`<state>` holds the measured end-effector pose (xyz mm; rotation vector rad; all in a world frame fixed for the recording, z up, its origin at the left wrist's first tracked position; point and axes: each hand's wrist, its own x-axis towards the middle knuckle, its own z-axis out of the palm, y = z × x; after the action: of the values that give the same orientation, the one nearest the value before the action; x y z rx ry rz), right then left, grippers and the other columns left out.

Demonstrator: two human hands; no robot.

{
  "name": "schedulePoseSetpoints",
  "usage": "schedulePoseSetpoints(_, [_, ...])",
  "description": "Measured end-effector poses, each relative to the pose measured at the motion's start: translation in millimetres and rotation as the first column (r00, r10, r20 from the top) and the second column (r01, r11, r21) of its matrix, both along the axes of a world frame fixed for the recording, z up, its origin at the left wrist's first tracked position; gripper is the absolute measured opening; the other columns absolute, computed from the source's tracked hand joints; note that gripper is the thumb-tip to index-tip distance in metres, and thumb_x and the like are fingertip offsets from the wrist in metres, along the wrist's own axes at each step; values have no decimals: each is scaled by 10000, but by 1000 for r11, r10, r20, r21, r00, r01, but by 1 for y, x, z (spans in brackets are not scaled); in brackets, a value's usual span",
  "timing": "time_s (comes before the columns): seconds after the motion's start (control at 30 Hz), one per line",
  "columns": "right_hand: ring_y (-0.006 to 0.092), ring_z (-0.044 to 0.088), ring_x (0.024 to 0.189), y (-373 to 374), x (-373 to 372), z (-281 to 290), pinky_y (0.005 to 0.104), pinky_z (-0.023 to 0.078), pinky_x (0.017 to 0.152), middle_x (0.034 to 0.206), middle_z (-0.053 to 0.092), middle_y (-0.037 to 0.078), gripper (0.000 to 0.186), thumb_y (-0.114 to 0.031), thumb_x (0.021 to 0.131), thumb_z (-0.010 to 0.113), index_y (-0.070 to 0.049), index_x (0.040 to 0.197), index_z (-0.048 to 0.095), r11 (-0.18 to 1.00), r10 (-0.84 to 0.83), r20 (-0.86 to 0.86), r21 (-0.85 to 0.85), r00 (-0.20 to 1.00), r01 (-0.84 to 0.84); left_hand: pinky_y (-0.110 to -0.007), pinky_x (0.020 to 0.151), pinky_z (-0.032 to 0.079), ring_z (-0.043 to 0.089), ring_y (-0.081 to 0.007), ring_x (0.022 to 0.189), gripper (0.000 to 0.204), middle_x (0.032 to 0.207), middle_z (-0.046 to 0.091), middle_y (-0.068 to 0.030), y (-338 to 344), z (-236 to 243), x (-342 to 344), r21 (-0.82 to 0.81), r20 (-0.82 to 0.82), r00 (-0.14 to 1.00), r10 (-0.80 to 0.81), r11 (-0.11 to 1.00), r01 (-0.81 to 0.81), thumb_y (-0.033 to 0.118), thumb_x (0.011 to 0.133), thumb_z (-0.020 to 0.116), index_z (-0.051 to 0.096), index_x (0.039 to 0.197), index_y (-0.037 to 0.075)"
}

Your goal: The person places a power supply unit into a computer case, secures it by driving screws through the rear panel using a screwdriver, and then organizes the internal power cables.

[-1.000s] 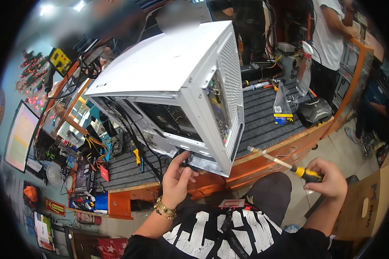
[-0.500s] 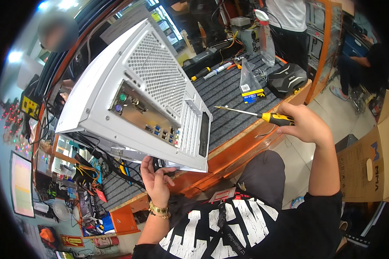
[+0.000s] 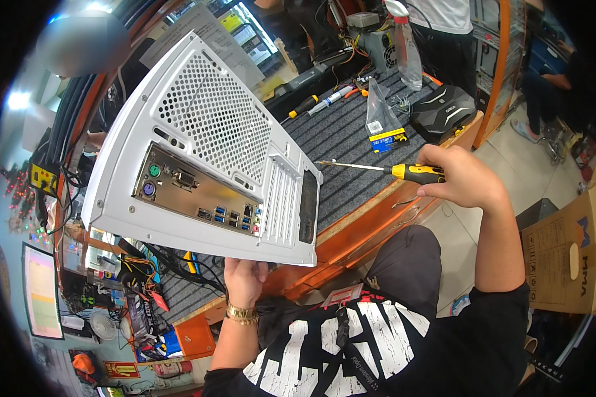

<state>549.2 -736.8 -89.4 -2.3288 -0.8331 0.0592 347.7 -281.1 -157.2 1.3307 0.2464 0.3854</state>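
Left hand [image 3: 244,286]: fingers [image 3: 263,269] partly hidden behind white case [image 3: 205,159]; grip unclear

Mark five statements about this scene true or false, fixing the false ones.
1. The right hand holds a yellow-and-black screwdriver. True.
2. The white computer case has its rear ports turned away. False: they face the camera.
3. The left hand is at the case's lower edge. True.
4. The clear spray bottle lies on its side. False: it stands upright.
5. A clear plastic packet lies on the grey mat. True.
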Motion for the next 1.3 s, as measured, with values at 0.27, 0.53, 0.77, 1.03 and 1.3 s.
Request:
schedulePoseSetpoints(0.27, [408,728,882,10,2,10,477,545,766,917,748,175,431,-235,805,921,-43,1097,669,1000,21,38,-5,999,-21,-292,468,456,597,-164,574,93,813,677,-72,15,-10,9,64,-61,988,142,988,-138,116,1079,588,656,1086,53])
schedulePoseSetpoints(0.53, [416,725,847,12,4,13,481,540,745,874,740,183,427,-235,807,918,-33,1089,669,999,44,13,-29,999,-43,-306,462,446,609,-168,598,156,852,678,-70,18,-11,7,62,-110,983,144,989,-138,205,1104,575,653,1073,74])
schedulePoseSetpoints(0.77, [428,728,865,17,7,15,489,544,748,874,743,183,414,-238,816,910,-53,1104,675,999,23,24,-40,999,-22,-310,444,402,566,-161,572,223,823,661,-62,7,-1,14,21,-111,984,136,991,-134,265,1122,554,651,1061,74])
schedulePoseSetpoints(1.03, [438,712,867,18,8,10,457,539,734,879,707,197,472,-139,701,941,-49,1067,657,999,25,185,21,982,-30,-264,449,410,542,-138,504,155,781,712,-108,-5,24,14,24,-191,981,41,999,-37,13,1016,540,681,1077,34])
schedulePoseSetpoints(1.3, [402,756,891,28,1,27,437,571,767,910,757,198,445,-164,692,970,-24,1031,719,999,-46,127,10,991,45,-272,470,446,586,-148,541,369,865,722,-124,8,9,20,20,-176,980,-91,995,96,-47,1005,549,547,1354,73])
